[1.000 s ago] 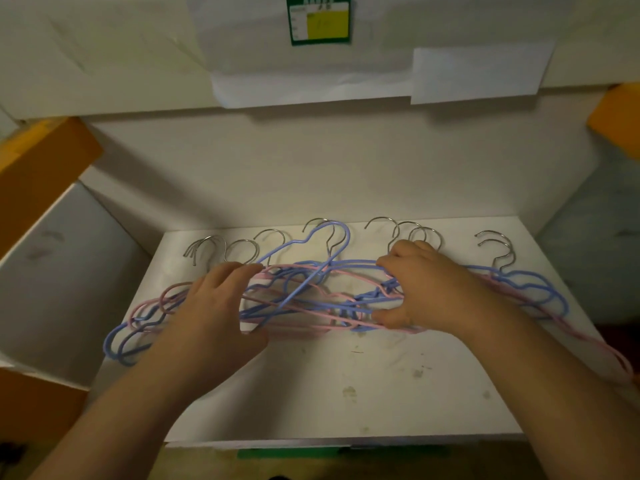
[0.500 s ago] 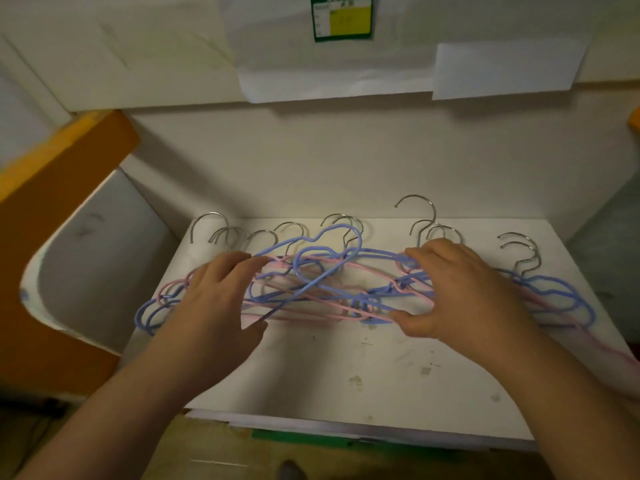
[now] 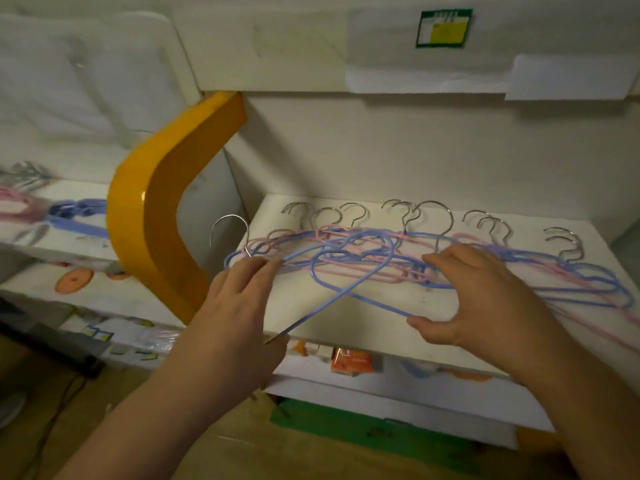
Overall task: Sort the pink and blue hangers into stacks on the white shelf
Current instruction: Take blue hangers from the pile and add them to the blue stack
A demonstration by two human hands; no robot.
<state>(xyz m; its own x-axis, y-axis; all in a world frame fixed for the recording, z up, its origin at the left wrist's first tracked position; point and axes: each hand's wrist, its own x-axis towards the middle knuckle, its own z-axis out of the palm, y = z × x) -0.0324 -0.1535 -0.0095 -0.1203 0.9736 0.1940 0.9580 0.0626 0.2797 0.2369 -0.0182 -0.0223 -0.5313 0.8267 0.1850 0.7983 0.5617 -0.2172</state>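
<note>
A tangled pile of pink and blue hangers (image 3: pixel 519 261) with metal hooks lies along the back of the white shelf (image 3: pixel 346 317). One blue hanger (image 3: pixel 349 265) is pulled partly out of the pile toward the front edge. Its hook (image 3: pixel 228 226) sticks up past the shelf's left end. My left hand (image 3: pixel 239 303) pinches this hanger just below the hook. My right hand (image 3: pixel 485 296) has its fingers curled over the middle of the pile, and its thumb presses against the blue hanger's lower bar.
A yellow curved bracket (image 3: pixel 156 220) stands at the shelf's left end. Beyond it, another white shelf (image 3: pixel 86 244) holds pink and blue hangers (image 3: pixel 65 213) and an orange disc (image 3: pixel 72 280). Small packets (image 3: pixel 351 363) sit on a lower shelf.
The view has swung left. My left hand has drawn a blue hanger leftward and forward out of the pile. My right hand has opened wider over the pile.
</note>
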